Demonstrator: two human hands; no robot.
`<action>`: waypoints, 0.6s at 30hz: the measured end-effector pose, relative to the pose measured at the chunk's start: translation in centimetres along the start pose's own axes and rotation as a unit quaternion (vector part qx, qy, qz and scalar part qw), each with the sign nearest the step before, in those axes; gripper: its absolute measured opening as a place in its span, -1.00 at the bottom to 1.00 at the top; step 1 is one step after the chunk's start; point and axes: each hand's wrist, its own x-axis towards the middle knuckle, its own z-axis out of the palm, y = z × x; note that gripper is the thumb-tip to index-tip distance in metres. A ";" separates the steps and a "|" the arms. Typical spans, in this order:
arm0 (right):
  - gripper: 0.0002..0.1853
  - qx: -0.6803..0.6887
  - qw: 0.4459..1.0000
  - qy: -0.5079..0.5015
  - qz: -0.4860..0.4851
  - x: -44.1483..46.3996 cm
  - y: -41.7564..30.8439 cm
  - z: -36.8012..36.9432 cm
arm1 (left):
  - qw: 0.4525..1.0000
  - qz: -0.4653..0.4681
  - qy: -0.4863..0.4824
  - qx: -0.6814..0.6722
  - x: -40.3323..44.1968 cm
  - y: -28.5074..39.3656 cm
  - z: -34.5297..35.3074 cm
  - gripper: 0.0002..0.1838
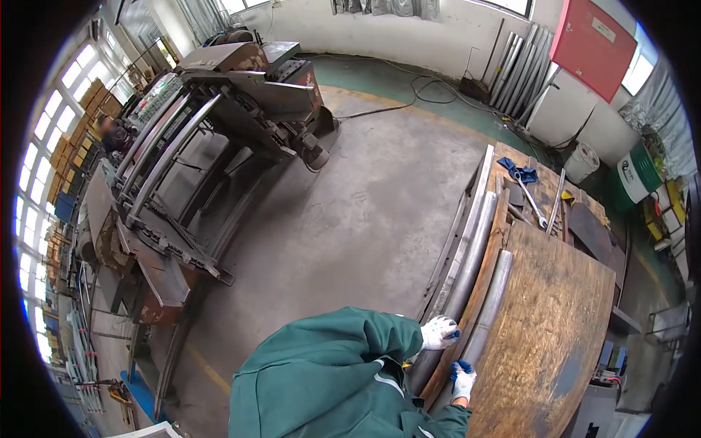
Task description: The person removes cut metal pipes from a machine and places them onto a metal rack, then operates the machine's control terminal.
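Note:
Two grey metal pipes lie side by side along the workbench's left edge, with a wooden strip (483,271) between them. My left hand (438,333), in a white glove with blue fingertips, rests over the longer pipe (467,265), its fingers curled down toward the strip. Lower down, my right hand (463,380), gloved the same way, has its fingers bent around the shorter pipe (493,299). The undersides of both grips are hidden. Green sleeves cover both arms.
The wooden bench top (555,314) carries a wrench (531,197), a blue cloth (517,170) and metal pieces. A large machine frame (212,160) stands left across the floor. A green drum (637,175), white bucket (582,162) and leaning pipes (520,69) are behind. Another person (117,136) is far left.

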 end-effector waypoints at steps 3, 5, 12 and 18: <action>-0.79 0.144 0.986 -0.051 0.061 -0.9 -2.0 -0.7 | 1.000 0.010 0.000 0.004 0.7 -0.5 0.3 -0.71; -0.79 0.160 0.985 -0.040 0.053 -1.6 -2.3 -0.3 | 1.000 0.019 0.001 0.001 1.1 -0.3 0.8 -0.70; -0.79 0.228 0.973 -0.008 0.037 -3.0 -1.5 -0.3 | 0.999 0.037 -0.023 -0.001 1.5 0.7 1.5 -0.71; -0.77 0.264 0.963 0.043 0.034 -5.9 1.1 -1.4 | 0.996 0.085 -0.021 0.004 2.1 1.6 2.8 -0.74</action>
